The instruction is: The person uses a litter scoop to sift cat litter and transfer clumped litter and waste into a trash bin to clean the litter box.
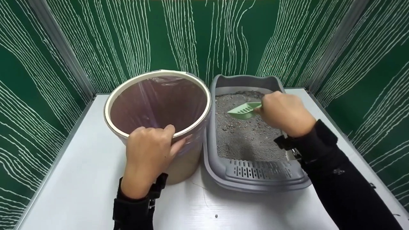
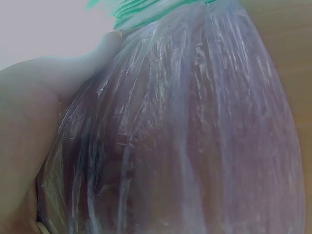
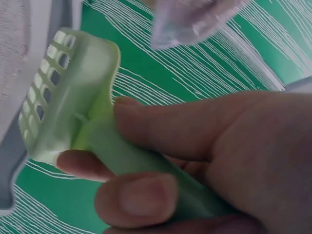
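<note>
In the head view my left hand (image 1: 148, 147) grips the near rim of a round trash bin (image 1: 187, 163), its fingers over the edge and thumb against the outside. A clear plastic liner (image 2: 195, 122) covers the bin; it fills most of the left wrist view beside the thumb. My right hand (image 1: 284, 110) holds a green slotted litter scoop (image 1: 245, 111) by its handle, above a grey litter box (image 1: 220, 177). Grey litter (image 1: 252, 140) with reddish specks lies in the box below the scoop. Up close, the right wrist view shows fingers wrapped round the handle and bare slots in the scoop (image 3: 73, 92).
Bin and litter box stand side by side on a white table (image 1: 83, 185). Green panels (image 1: 198, 35) with white wavy lines enclose it at the back and sides. A small dark crumb (image 1: 216, 216) lies near the front, below a thin hair-like strand.
</note>
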The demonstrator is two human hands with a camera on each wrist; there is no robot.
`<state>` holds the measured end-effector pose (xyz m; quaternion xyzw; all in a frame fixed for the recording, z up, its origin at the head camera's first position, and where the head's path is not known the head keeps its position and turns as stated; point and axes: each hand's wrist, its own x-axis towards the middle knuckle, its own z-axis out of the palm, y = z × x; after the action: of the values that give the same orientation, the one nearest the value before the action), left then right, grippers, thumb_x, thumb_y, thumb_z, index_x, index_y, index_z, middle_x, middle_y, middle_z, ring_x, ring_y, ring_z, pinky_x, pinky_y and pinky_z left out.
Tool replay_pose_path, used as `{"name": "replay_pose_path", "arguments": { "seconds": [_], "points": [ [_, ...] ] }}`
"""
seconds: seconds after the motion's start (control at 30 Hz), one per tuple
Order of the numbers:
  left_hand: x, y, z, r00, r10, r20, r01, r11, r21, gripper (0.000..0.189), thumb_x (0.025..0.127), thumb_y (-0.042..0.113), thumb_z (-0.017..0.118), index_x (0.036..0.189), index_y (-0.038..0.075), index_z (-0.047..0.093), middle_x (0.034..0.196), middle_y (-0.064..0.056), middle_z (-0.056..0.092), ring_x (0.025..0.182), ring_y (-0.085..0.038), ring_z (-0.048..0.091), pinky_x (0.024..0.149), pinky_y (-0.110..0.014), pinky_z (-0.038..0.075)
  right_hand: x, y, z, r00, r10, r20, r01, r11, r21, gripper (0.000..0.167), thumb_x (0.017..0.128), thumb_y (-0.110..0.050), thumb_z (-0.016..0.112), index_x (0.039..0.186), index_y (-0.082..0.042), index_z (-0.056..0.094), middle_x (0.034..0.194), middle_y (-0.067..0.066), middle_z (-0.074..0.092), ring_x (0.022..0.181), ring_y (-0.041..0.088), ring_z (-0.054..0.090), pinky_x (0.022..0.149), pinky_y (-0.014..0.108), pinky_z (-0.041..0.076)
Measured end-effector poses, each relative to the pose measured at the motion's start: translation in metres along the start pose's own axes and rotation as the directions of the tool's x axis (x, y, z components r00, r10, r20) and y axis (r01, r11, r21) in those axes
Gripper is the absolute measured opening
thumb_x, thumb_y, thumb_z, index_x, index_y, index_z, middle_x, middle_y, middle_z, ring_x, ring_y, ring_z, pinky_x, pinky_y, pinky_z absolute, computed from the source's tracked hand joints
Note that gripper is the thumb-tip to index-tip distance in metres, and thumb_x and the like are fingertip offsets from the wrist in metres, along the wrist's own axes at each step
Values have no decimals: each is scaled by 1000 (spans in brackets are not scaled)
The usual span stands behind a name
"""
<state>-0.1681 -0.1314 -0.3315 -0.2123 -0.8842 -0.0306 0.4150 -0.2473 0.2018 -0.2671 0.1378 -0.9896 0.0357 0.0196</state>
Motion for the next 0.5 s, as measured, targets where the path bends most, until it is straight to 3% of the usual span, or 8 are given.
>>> {"name": "replay_pose_path", "arguments": {
  "seconds": [0.13,0.27,0.37,0.5],
  "points": [
    [0,1,1,1000,-4,-6,4,1000,-5,57,81,48,89,63,13,47,46,2,33,39,-28,42,41,-40,33,-1,7,20,994,0,112,0,1000,4,38,106,-32,67,80,-3,65,66,5,56,52,18,50,46,34,46],
    [0,2,1,1000,-2,-16,1,1000,-14,56,79,45,90,63,13,46,46,2,34,39,-30,44,41,-41,33,-5,5,40,960,-7,279,-6,999,48,32,106,-30,66,88,-3,69,70,3,57,54,14,48,48,28,44],
    [1,1,1,1000,1,-17,-2,1000,-10,57,80,45,89,62,13,44,47,3,31,38,-28,41,40,-40,32,-8,-6,53,935,-37,354,7,996,87,34,106,-33,66,82,-8,67,68,-1,54,53,11,42,48,27,42],
    [0,0,1,1000,-1,-16,1,1000,-2,59,82,46,88,61,14,43,47,3,29,38,-26,38,40,-39,31,-5,-29,73,921,-61,385,26,995,96,43,106,-32,64,68,-16,55,63,-5,47,50,9,38,45,26,41]
  ]
}}
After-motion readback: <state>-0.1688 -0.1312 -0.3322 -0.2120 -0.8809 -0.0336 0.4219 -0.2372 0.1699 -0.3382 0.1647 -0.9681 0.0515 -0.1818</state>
